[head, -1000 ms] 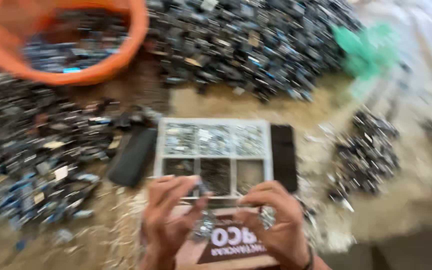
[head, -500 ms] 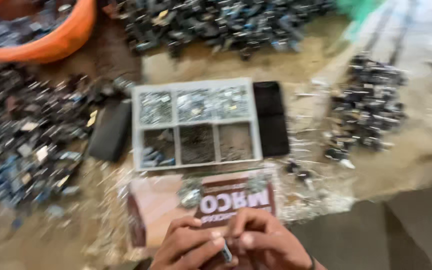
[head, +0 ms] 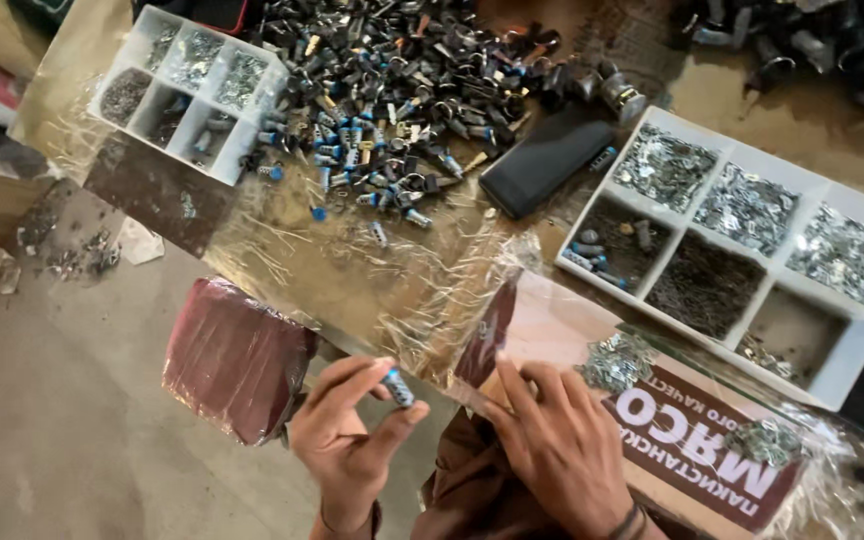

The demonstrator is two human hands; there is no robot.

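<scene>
My left hand (head: pixel 347 445) pinches a small metal part with a blue tip (head: pixel 398 387) between thumb and fingers, low in the head view. My right hand (head: pixel 557 450) lies just right of it, fingers resting on a flat cardboard piece wrapped in clear plastic (head: pixel 672 420). Two small heaps of shiny metal clips (head: pixel 617 362) lie on that cardboard. Beyond it stands a white divided tray (head: pixel 857 350) with clips and dark bits in its compartments.
A large heap of dark and blue-tipped parts (head: pixel 392 90) covers the top middle. A second white divided tray (head: pixel 252 80) sits top left. A black flat case (head: pixel 542 160) lies between heap and right tray. A maroon block (head: pixel 237 360) sits beside my left hand.
The view has swung left and nearer. My hands, together over the cardboard before, are now apart, with the left lifted holding a blue-tipped part. The orange basin is out of view.
</scene>
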